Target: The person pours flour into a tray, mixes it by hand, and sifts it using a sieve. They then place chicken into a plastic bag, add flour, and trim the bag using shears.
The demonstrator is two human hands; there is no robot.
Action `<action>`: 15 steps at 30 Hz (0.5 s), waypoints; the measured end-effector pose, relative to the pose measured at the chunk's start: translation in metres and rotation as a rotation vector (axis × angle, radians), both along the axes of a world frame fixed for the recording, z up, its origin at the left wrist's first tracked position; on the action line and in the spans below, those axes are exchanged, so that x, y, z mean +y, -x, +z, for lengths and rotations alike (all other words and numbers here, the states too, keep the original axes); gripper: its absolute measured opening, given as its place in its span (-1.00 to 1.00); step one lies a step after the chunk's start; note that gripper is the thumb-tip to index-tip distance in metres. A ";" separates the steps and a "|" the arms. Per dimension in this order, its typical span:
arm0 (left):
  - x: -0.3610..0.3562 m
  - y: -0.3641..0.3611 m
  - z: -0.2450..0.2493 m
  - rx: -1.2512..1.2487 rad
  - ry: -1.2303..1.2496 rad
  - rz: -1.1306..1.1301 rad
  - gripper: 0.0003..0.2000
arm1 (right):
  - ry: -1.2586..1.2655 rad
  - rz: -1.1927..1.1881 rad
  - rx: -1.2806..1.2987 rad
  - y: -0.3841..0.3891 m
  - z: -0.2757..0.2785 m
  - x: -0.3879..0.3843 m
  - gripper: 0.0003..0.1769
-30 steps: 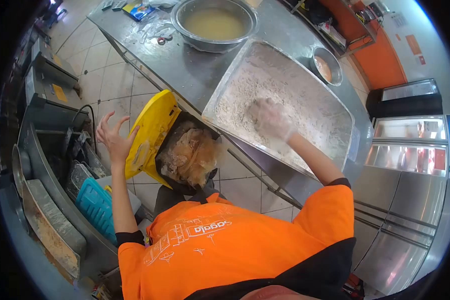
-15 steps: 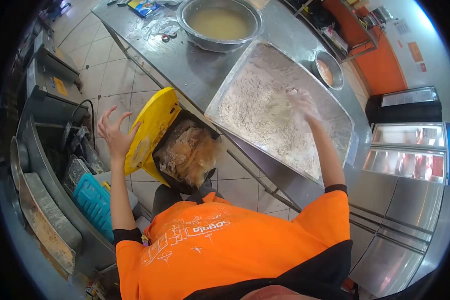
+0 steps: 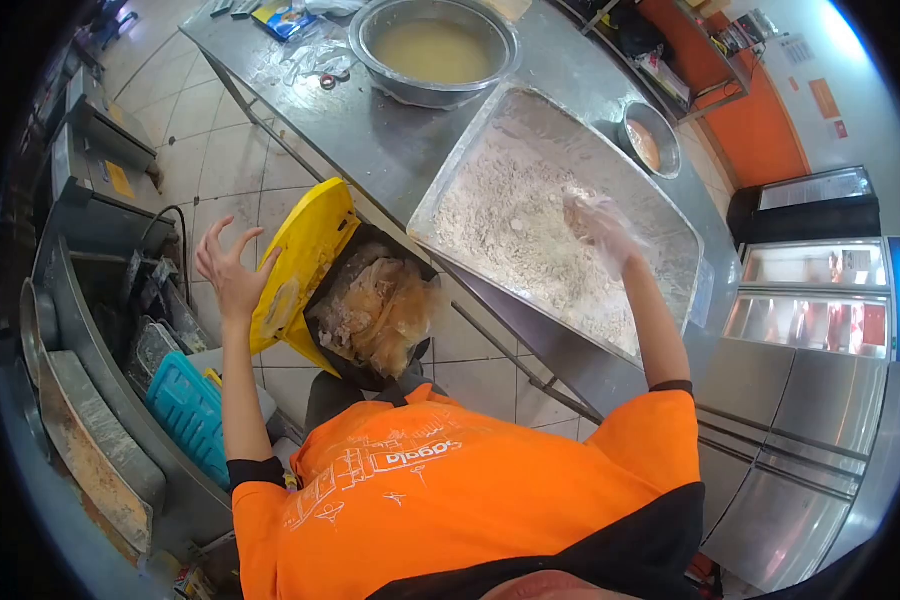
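My right hand (image 3: 604,232), whitened and seemingly in a clear plastic glove, is down in the flour (image 3: 510,215) of a large rectangular metal tray (image 3: 438,196). Its fingers blend into the flour and are blurred, so I cannot tell whether it grips anything. Held up in the air on the left, my left hand (image 3: 232,268) is empty, its fingers curved and spread apart. Just beside it, in this view, stands the raised yellow lid (image 3: 305,250) of a bin. The bin holds a crumpled, dirty plastic bag (image 3: 375,305).
The tray sits on a steel table (image 3: 370,140), its near side reaching the edge. A big bowl of cloudy liquid (image 3: 432,50) and a smaller bowl (image 3: 650,140) stand behind it. Metal equipment and a turquoise crate (image 3: 188,412) line the left; steel fridges (image 3: 805,400) line the right.
My right hand has shifted slightly toward me within the flour. My left hand stays raised in about the same place.
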State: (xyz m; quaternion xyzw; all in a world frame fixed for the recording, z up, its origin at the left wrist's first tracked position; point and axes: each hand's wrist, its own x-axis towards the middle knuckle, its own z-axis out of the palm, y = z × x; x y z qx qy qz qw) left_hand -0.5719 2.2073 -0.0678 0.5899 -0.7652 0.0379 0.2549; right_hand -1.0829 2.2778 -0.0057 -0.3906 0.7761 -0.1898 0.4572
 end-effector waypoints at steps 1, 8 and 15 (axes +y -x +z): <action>0.000 0.000 0.001 0.001 0.001 -0.003 -0.70 | 0.168 -0.054 -0.153 -0.016 0.021 0.013 -0.63; -0.001 -0.002 0.001 0.002 -0.006 -0.020 -0.69 | 0.315 0.124 -0.655 -0.155 0.106 0.043 -0.67; 0.000 -0.002 0.001 -0.010 -0.005 -0.019 -0.68 | 0.734 0.544 0.639 -0.261 0.010 0.048 -0.75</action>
